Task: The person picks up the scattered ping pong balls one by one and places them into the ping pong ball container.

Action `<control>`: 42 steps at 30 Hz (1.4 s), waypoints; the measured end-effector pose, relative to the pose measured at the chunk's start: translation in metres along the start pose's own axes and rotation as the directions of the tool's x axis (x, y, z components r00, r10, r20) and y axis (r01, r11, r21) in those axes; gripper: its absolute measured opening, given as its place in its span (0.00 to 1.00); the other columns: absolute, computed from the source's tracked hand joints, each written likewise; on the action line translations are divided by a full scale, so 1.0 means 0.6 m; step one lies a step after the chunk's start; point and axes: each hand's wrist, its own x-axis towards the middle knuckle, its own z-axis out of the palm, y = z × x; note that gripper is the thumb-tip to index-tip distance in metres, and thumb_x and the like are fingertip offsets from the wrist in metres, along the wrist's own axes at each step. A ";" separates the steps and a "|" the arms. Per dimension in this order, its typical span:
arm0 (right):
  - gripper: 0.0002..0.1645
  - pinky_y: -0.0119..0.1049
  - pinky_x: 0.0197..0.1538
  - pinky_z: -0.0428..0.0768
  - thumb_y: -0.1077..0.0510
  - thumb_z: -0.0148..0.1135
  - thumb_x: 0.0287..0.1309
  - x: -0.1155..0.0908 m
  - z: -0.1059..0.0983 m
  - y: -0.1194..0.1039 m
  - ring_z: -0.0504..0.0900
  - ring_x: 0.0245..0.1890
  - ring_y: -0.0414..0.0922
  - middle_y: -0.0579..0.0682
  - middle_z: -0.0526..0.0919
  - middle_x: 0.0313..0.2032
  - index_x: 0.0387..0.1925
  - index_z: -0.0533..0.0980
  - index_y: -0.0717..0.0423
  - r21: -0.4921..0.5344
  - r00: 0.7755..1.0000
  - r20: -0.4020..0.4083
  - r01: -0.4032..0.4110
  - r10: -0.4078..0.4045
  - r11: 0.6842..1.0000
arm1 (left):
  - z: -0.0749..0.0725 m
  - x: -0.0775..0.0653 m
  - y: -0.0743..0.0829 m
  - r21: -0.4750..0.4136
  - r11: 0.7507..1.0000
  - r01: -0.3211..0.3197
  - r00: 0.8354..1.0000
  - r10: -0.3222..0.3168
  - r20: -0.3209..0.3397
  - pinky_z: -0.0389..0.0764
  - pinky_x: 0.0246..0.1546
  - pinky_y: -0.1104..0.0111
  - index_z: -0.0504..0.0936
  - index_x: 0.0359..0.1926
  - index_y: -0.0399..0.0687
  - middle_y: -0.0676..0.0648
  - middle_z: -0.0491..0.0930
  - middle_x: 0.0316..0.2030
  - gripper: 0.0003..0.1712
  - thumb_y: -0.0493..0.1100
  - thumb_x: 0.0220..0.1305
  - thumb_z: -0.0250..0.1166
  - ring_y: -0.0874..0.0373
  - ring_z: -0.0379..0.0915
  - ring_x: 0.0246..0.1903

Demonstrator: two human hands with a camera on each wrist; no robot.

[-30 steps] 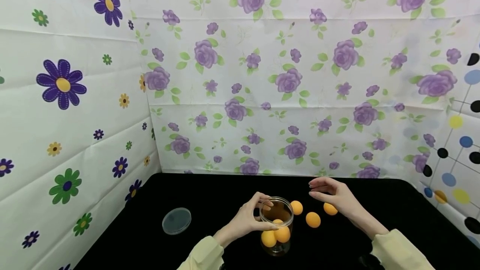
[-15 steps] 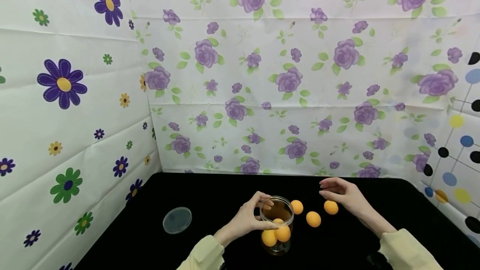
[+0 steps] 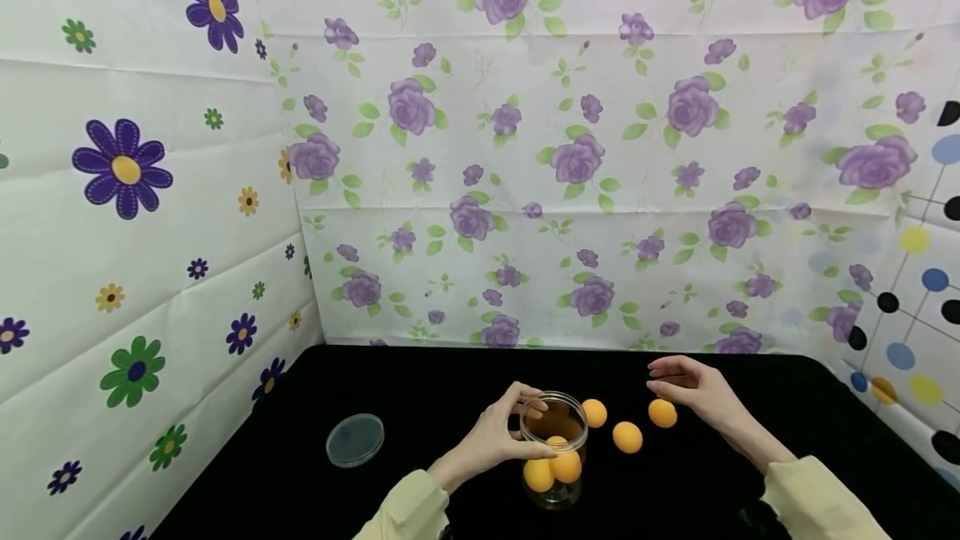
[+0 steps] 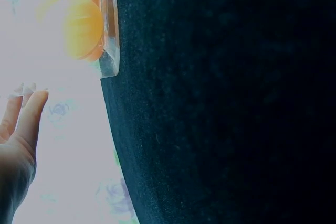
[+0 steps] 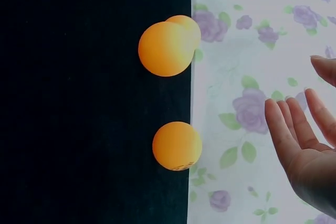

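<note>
A clear jar (image 3: 553, 502) stands upright on the black table, mouth up, with several orange ping-pong balls (image 3: 566, 467) at its bottom. My left hand (image 3: 493, 432) grips it near the rim from the left, thumb on the near side, fingers over the far side. Three more ping-pong balls lie loose right of the jar: one beside it (image 3: 595, 413), one nearer ball (image 3: 627, 437), and a ball (image 3: 662, 413) furthest right. Beside and above that last ball, my right hand (image 3: 697, 390) hovers with relaxed fingers and holds nothing; the right wrist view shows its fingers (image 5: 300, 121) apart.
A round translucent lid (image 3: 356, 441) lies flat on the black tabletop (image 3: 442, 382), left of the jar. Behind the table hangs a rose-patterned cloth (image 3: 468, 219); a daisy-patterned cloth (image 3: 187, 273) closes off the left side and a dotted cloth (image 3: 907, 332) the right.
My right hand has moved to the right, from above the loose balls to beside the furthest right one, which now shows fully. The left hand and jar stay put.
</note>
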 end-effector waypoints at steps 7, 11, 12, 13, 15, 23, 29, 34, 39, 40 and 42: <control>0.28 0.49 0.44 0.73 0.53 0.61 0.56 0.001 -0.005 0.003 0.75 0.44 0.56 0.63 0.72 0.48 0.53 0.68 0.67 -0.006 1.000 -0.008 -0.026 0.026 1.000 | 0.000 0.000 0.001 0.000 1.000 0.005 1.000 -0.005 -0.007 0.74 0.39 0.66 0.65 0.55 0.54 0.49 0.69 0.51 0.31 0.43 0.52 0.69 0.52 0.65 0.49; 0.29 0.49 0.44 0.74 0.53 0.61 0.57 0.001 -0.008 0.006 0.75 0.44 0.56 0.65 0.71 0.49 0.53 0.67 0.68 0.002 1.000 -0.004 -0.031 0.031 1.000 | 0.000 0.000 0.002 0.003 1.000 0.006 1.000 -0.006 -0.005 0.74 0.39 0.65 0.65 0.56 0.54 0.49 0.69 0.51 0.32 0.45 0.52 0.69 0.52 0.65 0.49; 0.28 0.49 0.44 0.74 0.53 0.61 0.57 0.001 -0.008 0.007 0.75 0.44 0.56 0.65 0.71 0.49 0.53 0.67 0.68 0.003 1.000 -0.005 -0.030 0.030 1.000 | 0.000 -0.001 0.002 0.004 1.000 0.006 1.000 -0.006 -0.004 0.74 0.39 0.65 0.65 0.56 0.54 0.49 0.69 0.51 0.32 0.45 0.51 0.69 0.52 0.65 0.49; 0.28 0.49 0.44 0.74 0.54 0.61 0.57 0.002 -0.009 0.008 0.75 0.44 0.57 0.66 0.71 0.49 0.53 0.67 0.69 0.003 1.000 -0.004 -0.027 0.027 1.000 | 0.000 -0.001 0.002 0.003 1.000 0.006 1.000 -0.006 -0.003 0.74 0.39 0.65 0.65 0.56 0.54 0.49 0.69 0.51 0.32 0.46 0.51 0.69 0.52 0.65 0.49; 0.27 0.49 0.44 0.74 0.54 0.61 0.57 0.003 -0.009 0.011 0.76 0.43 0.55 0.65 0.71 0.49 0.53 0.67 0.68 0.000 0.999 -0.013 -0.033 0.033 0.999 | 0.000 -0.001 0.001 0.004 1.000 0.004 1.000 -0.004 -0.003 0.74 0.39 0.65 0.65 0.56 0.55 0.50 0.69 0.51 0.32 0.47 0.51 0.69 0.53 0.65 0.49; 0.28 0.48 0.43 0.74 0.53 0.62 0.55 0.005 -0.011 0.026 0.75 0.44 0.57 0.64 0.72 0.47 0.52 0.68 0.68 -0.016 0.998 -0.042 -0.041 0.041 0.999 | 0.000 -0.001 0.000 0.007 1.000 -0.003 1.000 0.003 -0.006 0.74 0.39 0.66 0.65 0.56 0.56 0.50 0.70 0.50 0.32 0.46 0.51 0.69 0.53 0.66 0.48; 0.29 0.47 0.42 0.75 0.53 0.63 0.55 0.007 -0.016 0.035 0.75 0.43 0.57 0.64 0.72 0.47 0.52 0.68 0.69 -0.019 0.998 -0.039 -0.054 0.053 0.998 | 0.000 -0.002 0.000 -0.005 1.000 0.001 1.000 -0.001 -0.004 0.74 0.39 0.66 0.65 0.55 0.56 0.50 0.69 0.50 0.31 0.45 0.51 0.69 0.53 0.65 0.49; 0.29 0.47 0.42 0.75 0.54 0.63 0.55 0.007 -0.018 0.045 0.75 0.43 0.56 0.65 0.72 0.47 0.52 0.68 0.69 -0.020 0.998 -0.036 -0.059 0.059 0.998 | 0.001 -0.003 0.000 -0.010 1.000 0.002 1.000 -0.002 -0.002 0.74 0.39 0.65 0.65 0.55 0.57 0.50 0.69 0.50 0.31 0.45 0.52 0.69 0.52 0.65 0.49; 0.29 0.47 0.42 0.75 0.55 0.63 0.55 0.009 -0.019 0.052 0.76 0.42 0.55 0.66 0.72 0.47 0.52 0.68 0.70 -0.030 0.998 -0.037 -0.042 0.041 0.999 | 0.001 -0.002 0.001 -0.008 1.000 0.001 1.000 -0.001 -0.006 0.74 0.39 0.65 0.65 0.55 0.57 0.50 0.69 0.50 0.31 0.46 0.51 0.69 0.52 0.65 0.48; 0.29 0.47 0.42 0.75 0.55 0.63 0.54 0.010 -0.019 0.054 0.76 0.42 0.55 0.66 0.72 0.47 0.51 0.68 0.70 -0.030 0.998 -0.038 -0.045 0.044 0.999 | 0.001 -0.002 0.002 -0.008 1.000 0.001 1.000 -0.001 -0.007 0.74 0.39 0.65 0.65 0.55 0.57 0.50 0.69 0.50 0.32 0.46 0.51 0.69 0.52 0.65 0.48; 0.28 0.47 0.42 0.75 0.55 0.63 0.54 0.010 -0.020 0.056 0.76 0.42 0.55 0.66 0.72 0.47 0.51 0.68 0.70 -0.030 0.998 -0.040 -0.054 0.052 0.998 | 0.001 -0.002 0.002 -0.009 1.000 0.001 1.000 -0.001 -0.007 0.74 0.39 0.65 0.65 0.55 0.57 0.49 0.69 0.50 0.32 0.46 0.51 0.69 0.52 0.65 0.48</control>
